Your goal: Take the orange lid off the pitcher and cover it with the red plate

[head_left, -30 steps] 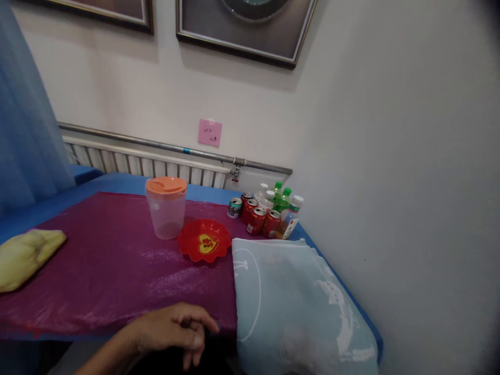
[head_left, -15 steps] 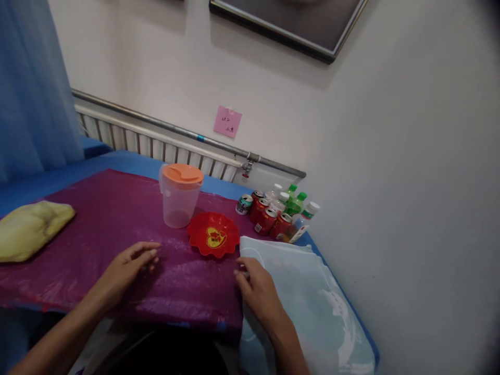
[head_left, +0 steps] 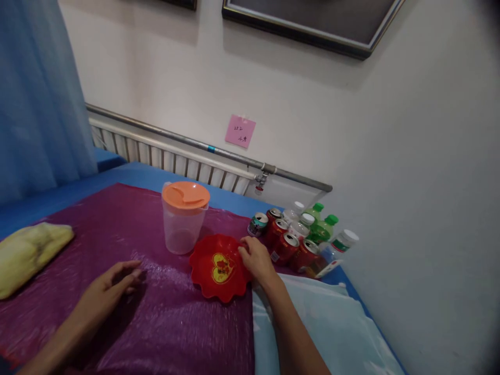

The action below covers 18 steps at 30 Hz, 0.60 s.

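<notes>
A red scalloped plate [head_left: 203, 278] with a yellow heart printed in its middle lies on purple plastic sheeting [head_left: 167, 323]. My right hand [head_left: 258, 260] is at the plate's right rim, its thumb and fingers closed on the edge; part of the rim is hidden behind the hand. Over the sheeting to the left, my left hand [head_left: 113, 286] holds nothing, its fingers loosely bent and apart. Just behind the plate stands a clear plastic jug [head_left: 182, 229] with an orange lid [head_left: 186, 195].
Several drink cans [head_left: 286, 248] and plastic bottles [head_left: 323, 229] stand together at the back right. A pale blue cloth [head_left: 324, 312] covers the right side. Far left lies a yellow bundle [head_left: 27, 255]. Behind the table are a radiator [head_left: 167, 156] and a pipe [head_left: 234, 156].
My right hand has moved forward from the pale blue cloth to the plate's right rim and closed on it. My left hand has drawn back to the left. The view has shifted.
</notes>
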Available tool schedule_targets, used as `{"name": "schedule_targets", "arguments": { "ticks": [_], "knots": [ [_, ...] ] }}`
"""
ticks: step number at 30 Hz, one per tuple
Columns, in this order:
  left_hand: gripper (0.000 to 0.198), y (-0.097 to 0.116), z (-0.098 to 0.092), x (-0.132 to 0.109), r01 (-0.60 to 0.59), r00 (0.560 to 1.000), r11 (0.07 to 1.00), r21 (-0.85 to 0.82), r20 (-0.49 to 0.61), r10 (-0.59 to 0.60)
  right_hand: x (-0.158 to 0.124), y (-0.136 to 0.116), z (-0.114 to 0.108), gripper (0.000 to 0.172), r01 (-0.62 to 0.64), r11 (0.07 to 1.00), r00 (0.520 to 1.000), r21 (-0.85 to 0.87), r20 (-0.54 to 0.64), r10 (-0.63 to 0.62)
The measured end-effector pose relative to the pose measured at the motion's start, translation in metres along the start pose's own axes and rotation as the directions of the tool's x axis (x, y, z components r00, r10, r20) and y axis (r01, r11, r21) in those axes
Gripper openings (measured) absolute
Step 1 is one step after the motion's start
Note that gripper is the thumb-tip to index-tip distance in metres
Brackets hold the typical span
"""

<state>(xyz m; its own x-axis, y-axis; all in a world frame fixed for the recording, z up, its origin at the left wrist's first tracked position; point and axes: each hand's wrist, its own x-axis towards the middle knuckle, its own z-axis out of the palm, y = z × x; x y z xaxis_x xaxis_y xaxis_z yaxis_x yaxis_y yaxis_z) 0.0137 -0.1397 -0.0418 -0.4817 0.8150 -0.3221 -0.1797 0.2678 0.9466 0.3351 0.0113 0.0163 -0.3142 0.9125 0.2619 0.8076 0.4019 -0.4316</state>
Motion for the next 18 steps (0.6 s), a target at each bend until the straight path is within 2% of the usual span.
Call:
{"name": "schedule_targets", "arguments": {
  "ticks": [2,5,7,10,14,18],
  "knots": [
    [0.068,0.018,0.004,0.008,-0.02,0.998,1.0,0.018,-0.067,0.022,0.003,0.016,0.008,0.024,-0.007,0.999,0.999,0.041,-0.054,0.009],
    [0.064,0.055,0.018,0.02,-0.15,0.974,0.988,0.039,-0.166,0.155,0.001,0.035,0.015,0.026,0.002,0.993,0.993,0.114,-0.119,0.012],
    [0.061,0.078,0.031,0.032,-0.233,0.955,0.972,-0.025,-0.193,0.224,-0.001,0.043,0.017,0.027,0.012,0.987,0.988,0.158,-0.153,0.012],
    [0.04,0.102,0.05,0.058,-0.298,0.942,0.938,-0.179,-0.215,0.258,-0.002,0.049,0.022,0.027,0.03,0.978,0.984,0.207,-0.179,0.008],
    [0.022,0.114,0.074,0.089,-0.302,0.946,0.902,-0.307,-0.215,0.244,-0.002,0.05,0.028,0.024,0.036,0.971,0.981,0.237,-0.194,0.01],
    [0.013,0.099,0.09,0.102,-0.284,0.948,0.906,-0.314,-0.236,0.215,-0.002,0.051,0.029,0.024,0.028,0.971,0.975,0.239,-0.219,0.025]
  ]
}}
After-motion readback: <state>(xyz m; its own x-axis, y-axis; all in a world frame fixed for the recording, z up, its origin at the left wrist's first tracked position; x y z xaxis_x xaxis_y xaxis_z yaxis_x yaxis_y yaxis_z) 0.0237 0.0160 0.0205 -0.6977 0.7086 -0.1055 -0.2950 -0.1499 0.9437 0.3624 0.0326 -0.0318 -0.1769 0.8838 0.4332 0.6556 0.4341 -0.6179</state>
